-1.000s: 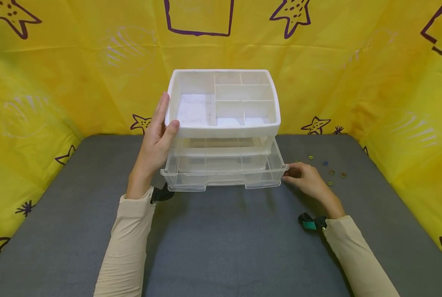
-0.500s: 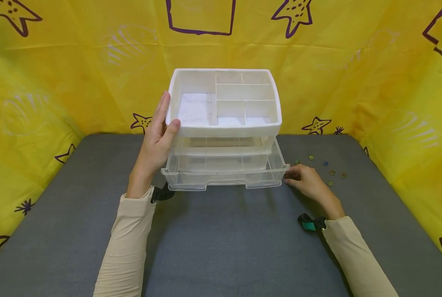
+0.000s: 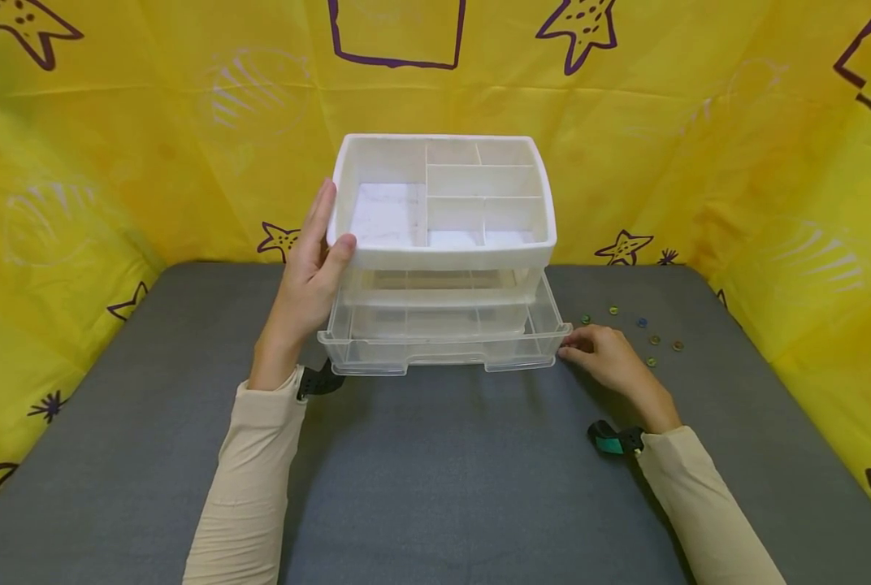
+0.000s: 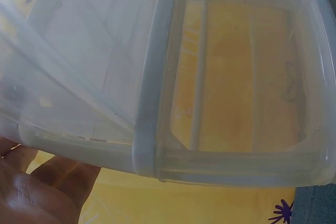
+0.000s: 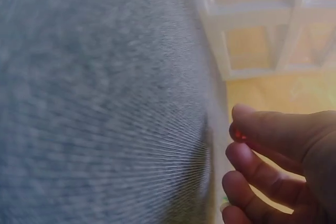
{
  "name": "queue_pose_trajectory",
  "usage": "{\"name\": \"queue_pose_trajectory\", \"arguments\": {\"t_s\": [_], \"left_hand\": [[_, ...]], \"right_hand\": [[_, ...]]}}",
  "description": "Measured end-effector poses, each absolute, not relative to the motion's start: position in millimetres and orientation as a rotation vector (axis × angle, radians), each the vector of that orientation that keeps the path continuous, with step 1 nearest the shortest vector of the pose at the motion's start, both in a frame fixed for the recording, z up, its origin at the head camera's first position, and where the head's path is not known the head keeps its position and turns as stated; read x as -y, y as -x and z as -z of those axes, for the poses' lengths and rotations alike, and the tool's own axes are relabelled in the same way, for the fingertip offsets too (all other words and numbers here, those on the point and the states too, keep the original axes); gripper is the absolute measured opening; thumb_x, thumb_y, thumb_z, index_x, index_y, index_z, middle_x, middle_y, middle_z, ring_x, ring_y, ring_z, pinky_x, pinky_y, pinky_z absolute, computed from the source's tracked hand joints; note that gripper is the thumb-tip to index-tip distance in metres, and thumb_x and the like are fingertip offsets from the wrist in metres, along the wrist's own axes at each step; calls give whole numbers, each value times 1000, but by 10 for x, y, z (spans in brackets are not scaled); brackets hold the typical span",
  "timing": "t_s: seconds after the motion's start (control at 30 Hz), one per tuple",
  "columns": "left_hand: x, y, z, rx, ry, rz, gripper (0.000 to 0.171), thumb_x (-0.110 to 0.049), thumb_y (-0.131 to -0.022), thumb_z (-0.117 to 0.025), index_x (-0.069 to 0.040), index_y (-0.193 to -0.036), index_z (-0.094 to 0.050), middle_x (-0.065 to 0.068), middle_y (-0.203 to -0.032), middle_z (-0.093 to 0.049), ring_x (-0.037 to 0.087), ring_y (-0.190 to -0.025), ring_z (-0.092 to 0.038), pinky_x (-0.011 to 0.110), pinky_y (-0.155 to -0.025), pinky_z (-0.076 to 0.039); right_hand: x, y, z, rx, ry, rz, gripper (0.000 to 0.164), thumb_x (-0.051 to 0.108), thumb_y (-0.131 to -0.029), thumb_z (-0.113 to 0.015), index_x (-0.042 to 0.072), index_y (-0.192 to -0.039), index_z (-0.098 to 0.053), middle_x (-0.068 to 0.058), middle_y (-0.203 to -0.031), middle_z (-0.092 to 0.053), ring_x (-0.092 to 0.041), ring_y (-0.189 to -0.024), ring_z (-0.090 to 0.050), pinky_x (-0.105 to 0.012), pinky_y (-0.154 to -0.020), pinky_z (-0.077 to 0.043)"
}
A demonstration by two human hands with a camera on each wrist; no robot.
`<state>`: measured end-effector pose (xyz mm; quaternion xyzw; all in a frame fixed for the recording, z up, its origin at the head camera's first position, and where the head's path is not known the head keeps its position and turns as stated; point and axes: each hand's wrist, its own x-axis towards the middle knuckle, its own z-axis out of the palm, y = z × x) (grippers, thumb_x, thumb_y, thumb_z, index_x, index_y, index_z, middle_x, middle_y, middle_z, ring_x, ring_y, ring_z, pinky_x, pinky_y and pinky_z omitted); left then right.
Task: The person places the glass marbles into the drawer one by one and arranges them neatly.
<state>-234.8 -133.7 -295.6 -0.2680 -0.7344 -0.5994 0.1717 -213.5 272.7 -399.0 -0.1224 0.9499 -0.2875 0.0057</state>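
A white plastic drawer organizer (image 3: 450,258) stands at the far middle of the table, its divided top tray (image 3: 384,213) facing up. The clear bottom drawer (image 3: 443,354) is pulled out toward me. My left hand (image 3: 305,276) grips the organizer's upper left side, thumb on the front rim and fingers along the side. Right of the drawer's front corner, my right hand (image 3: 609,357) is low over the table. In the right wrist view its thumb and forefinger pinch a small red glassy bead (image 5: 240,135), mostly covered by the fingertips.
Several small round glassy beads lie loose right of the organizer, among them a blue one (image 3: 642,322) and a green one (image 3: 613,310). A grey cloth (image 3: 435,487) covers the table. Yellow patterned fabric (image 3: 435,97) hangs behind and at both sides.
The right hand has shifted very slightly beside the drawer corner, and its fingers have changed pose a little. The left hand and the organizer look still.
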Motion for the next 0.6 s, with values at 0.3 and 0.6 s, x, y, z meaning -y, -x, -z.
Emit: {"name": "queue_pose_trajectory", "arguments": {"t_s": [0.3,0.6], "left_hand": [[1341,2353,2963,2080,764,1716,63,-10,-104,-47,-16,-160,-18,-8,-167,-12,22,-143,-33,24,-109,-39],[1338,2352,2961,2088,759,1713,63,-10,-104,-47,-16,-160,-18,-8,-167,-11,20,-145,-31,25,-110,-37]], "right_hand": [[-2754,2125,3906,-2987,349,946,24,20,-95,-68,-1,-107,-73,-16,-100,-74,-26,-88,-67,-32,-74,-52],[-2749,2053,3739,-2963,362,1037,28,21,-96,-66,-1,-113,-71,-18,-105,-73,-25,-89,-66,-25,-71,-52]]}}
